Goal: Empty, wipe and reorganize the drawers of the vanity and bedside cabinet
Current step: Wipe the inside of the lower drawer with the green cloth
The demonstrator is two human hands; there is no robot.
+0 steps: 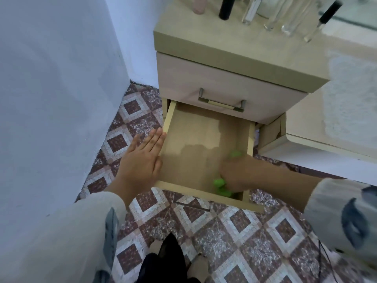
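Green cloth (220, 183) lies bunched under the right hand (236, 172) gripping it, lower right of the drawer (193, 135); left hand (140, 158) flat, fingers straight, against its left wall.

Green cloth (219, 183), beige drawer (195, 139), maroon-and-white diamond-patterned floor (234, 231)

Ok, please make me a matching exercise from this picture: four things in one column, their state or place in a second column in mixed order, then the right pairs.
Things
1. left hand
2. right hand
3. upper drawer
4. lower drawer

States
a. pulled open
b. grips a green cloth
c. closed
d. flat, fingers straight, at the outer left side of the open drawer

Pairs: 1-d, 2-b, 3-c, 4-a
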